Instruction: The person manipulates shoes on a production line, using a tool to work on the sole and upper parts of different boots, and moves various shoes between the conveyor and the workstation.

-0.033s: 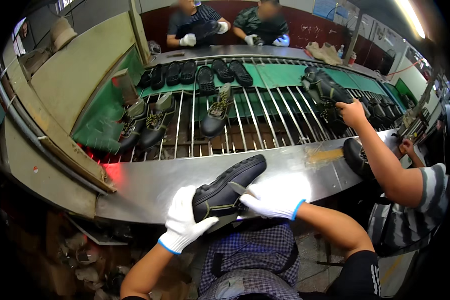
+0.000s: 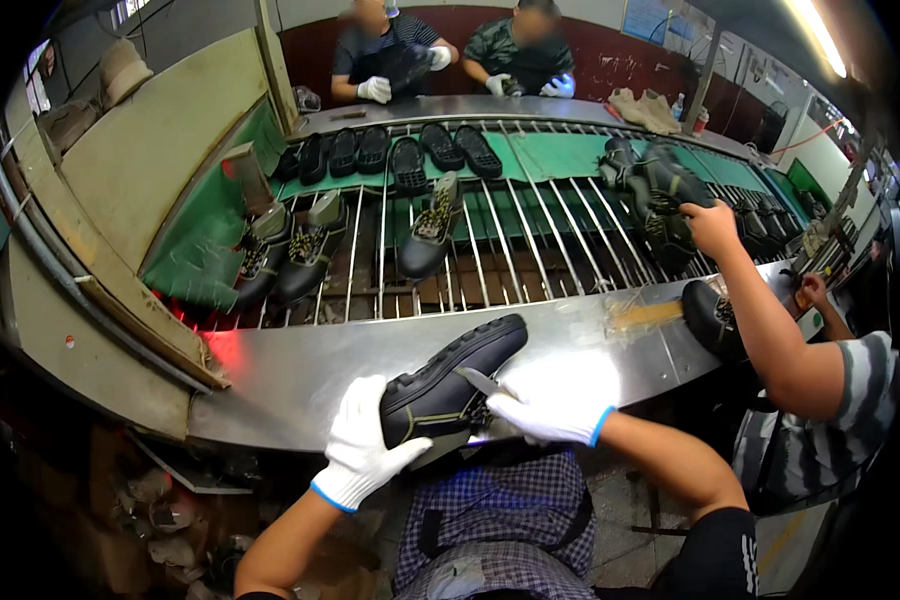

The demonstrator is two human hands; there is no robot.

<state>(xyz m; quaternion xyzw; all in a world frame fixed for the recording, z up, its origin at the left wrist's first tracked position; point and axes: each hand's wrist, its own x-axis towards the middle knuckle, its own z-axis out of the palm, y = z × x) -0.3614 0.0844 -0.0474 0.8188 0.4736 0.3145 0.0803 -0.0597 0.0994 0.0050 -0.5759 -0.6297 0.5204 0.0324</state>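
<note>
Left hand (image 2: 362,448), in a white glove with a blue cuff, is clamped around the heel end of a black shoe (image 2: 450,385), fingers wrapped under it. Shoe lies on its side at the near edge of the steel counter (image 2: 300,375), sole facing away from the wearer, toe pointing up and to the right. Right hand (image 2: 555,400), gloved the same way, is closed on a thin metal blade (image 2: 480,381) whose tip rests against the shoe's upper near the laces (what the tip is doing to the material is too small to tell). The two hands sit close together, one at each end of the shoe, both gripping. Beyond the counter runs a rack of metal bars (image 2: 490,250) over a green belt, with several black boots (image 2: 425,235) standing on it and a row of black soles (image 2: 410,155) laid at the far side. To the right, a person in a striped shirt (image 2: 840,420) reaches a bare arm up to the dark boots (image 2: 665,200) on the rack; another dark shoe (image 2: 712,318) rests on the counter by that person's elbow. Two more people (image 2: 450,60) stand at the far side of the line, white gloves on.
</note>
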